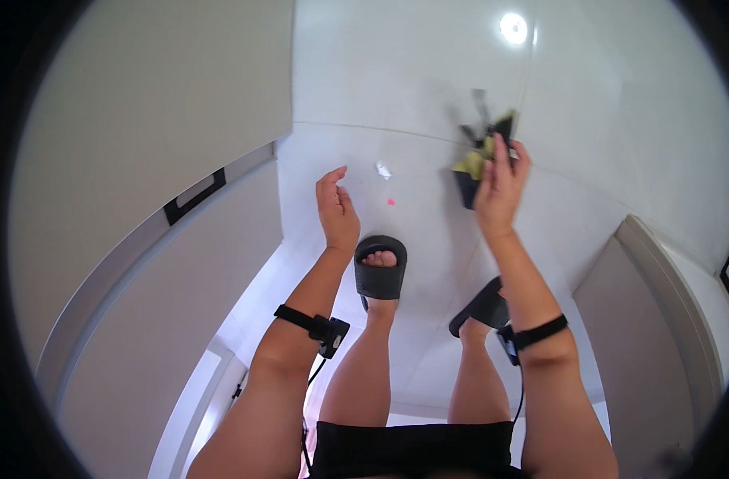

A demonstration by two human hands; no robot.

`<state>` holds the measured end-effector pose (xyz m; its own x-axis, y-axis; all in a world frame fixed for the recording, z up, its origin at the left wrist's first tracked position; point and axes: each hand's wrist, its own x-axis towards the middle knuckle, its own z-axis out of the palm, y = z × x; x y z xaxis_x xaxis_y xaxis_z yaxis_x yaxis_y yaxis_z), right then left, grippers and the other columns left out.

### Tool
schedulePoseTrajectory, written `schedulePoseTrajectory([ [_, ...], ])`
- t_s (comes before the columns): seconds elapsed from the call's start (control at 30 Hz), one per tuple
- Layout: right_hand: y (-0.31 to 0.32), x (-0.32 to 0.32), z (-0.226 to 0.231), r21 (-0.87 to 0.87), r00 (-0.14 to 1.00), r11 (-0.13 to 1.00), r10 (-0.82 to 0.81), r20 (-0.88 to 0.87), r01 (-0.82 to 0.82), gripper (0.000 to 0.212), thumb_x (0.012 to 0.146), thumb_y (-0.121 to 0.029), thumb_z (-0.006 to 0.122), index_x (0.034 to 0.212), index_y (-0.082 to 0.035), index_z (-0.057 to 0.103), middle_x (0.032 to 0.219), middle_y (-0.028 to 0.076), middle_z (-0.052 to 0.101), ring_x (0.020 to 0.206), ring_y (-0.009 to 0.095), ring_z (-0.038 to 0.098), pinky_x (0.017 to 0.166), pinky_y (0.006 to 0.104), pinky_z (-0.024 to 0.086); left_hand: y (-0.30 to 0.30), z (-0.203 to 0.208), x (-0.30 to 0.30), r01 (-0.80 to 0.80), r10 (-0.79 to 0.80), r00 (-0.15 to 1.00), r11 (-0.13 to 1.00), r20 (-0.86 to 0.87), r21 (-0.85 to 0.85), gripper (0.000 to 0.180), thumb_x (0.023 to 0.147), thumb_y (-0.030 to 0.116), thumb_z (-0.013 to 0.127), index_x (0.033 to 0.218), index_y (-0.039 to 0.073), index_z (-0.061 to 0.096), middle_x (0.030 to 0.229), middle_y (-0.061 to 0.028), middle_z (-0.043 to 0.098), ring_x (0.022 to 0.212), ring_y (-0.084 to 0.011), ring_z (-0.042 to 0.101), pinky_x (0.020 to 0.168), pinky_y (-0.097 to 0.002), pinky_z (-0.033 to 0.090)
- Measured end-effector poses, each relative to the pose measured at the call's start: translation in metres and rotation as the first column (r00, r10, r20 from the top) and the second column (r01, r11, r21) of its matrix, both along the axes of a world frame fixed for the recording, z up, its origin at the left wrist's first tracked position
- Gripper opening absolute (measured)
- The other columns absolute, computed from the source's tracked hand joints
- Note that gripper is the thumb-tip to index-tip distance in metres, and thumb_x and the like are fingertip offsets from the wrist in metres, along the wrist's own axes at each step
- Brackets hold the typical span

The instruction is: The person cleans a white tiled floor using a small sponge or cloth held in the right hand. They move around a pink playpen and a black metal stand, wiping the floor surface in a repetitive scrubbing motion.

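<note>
My right hand (500,188) grips a black and yellow-green object (470,172) above the pale tiled floor. Motion blurs this object; thin dark pieces stick out from its far end, and its kind cannot be made out. To the left, my left hand (336,209) hovers with loosely bent fingers, holding nothing. On the floor between the hands, nearer the left one, lie a small crumpled white scrap (383,170) and a tiny pink piece (391,202).
My feet wear black slide sandals (380,281), both close below the hands. A pale cabinet (165,120) with a dark recessed handle (194,196) rises along the left. Another pale panel (644,319) stands at the right. A bright light reflects off the glossy floor (412,64).
</note>
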<state>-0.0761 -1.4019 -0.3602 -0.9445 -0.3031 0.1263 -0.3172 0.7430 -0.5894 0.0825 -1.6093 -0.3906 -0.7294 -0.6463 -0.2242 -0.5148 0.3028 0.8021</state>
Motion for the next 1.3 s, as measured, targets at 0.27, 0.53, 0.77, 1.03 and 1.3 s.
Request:
schedulePoseTrajectory([
  [0.27,0.053,-0.005,0.007,0.420,0.971,0.893,0.066,0.229,-0.159,0.076,0.077,-0.002,0.070,0.144,-0.005,0.034,0.131,0.024,0.039,0.109,0.040,0.045,0.093,0.0421,0.042,0.016,0.010,-0.043,0.601,-0.576,0.799,0.777,0.173,-0.189,0.087,0.059,0.030,0.085,0.135,0.015,0.045,0.131,-0.0112,0.039,0.110,-0.0330,0.046,0.093,-0.0423,0.042],
  [0.53,0.025,0.027,-0.013,0.200,0.870,0.879,0.348,0.349,-0.432,0.095,0.064,0.001,0.080,0.145,-0.001,0.029,0.125,0.021,0.043,0.107,0.037,0.050,0.091,0.0379,0.045,0.021,-0.022,-0.029,0.656,-0.669,0.740,0.696,0.067,-0.291,0.030,0.072,0.019,0.071,0.099,0.013,0.059,0.105,-0.0018,0.054,0.102,-0.0237,0.051,0.084,-0.0376,0.047],
  [0.77,-0.011,0.048,-0.021,0.143,0.758,0.808,0.452,0.471,-0.571,0.079,0.074,-0.001,0.072,0.143,-0.003,0.033,0.124,0.018,0.044,0.108,0.034,0.050,0.087,0.0344,0.050,0.010,-0.016,-0.038,0.459,-0.462,0.886,0.886,-0.040,-0.066,0.013,0.081,0.008,0.063,0.094,0.007,0.063,0.092,-0.0076,0.058,0.087,-0.0249,0.058,0.072,-0.0341,0.050],
  [1.03,-0.007,0.042,-0.033,0.155,0.703,0.848,0.303,0.644,-0.508,0.075,0.080,0.000,0.064,0.146,-0.012,0.030,0.118,0.012,0.044,0.105,0.029,0.051,0.085,0.0357,0.052,0.007,0.079,-0.013,0.001,-0.032,0.996,0.945,0.086,0.328,0.014,0.094,0.004,0.050,0.094,0.004,0.065,0.089,-0.0077,0.058,0.073,-0.0152,0.056,0.065,-0.0283,0.048],
  [1.3,0.003,0.043,-0.024,-0.167,0.786,0.918,0.394,0.476,-0.359,0.029,0.095,-0.027,0.056,0.104,0.000,0.053,0.100,0.014,0.052,0.088,0.023,0.055,0.073,0.0304,0.051,-0.022,0.057,0.014,0.197,-0.198,0.980,0.978,0.009,0.068,0.021,0.089,-0.005,0.046,0.094,0.004,0.064,0.092,-0.0089,0.057,0.076,-0.0224,0.055,0.071,-0.0315,0.046],
])
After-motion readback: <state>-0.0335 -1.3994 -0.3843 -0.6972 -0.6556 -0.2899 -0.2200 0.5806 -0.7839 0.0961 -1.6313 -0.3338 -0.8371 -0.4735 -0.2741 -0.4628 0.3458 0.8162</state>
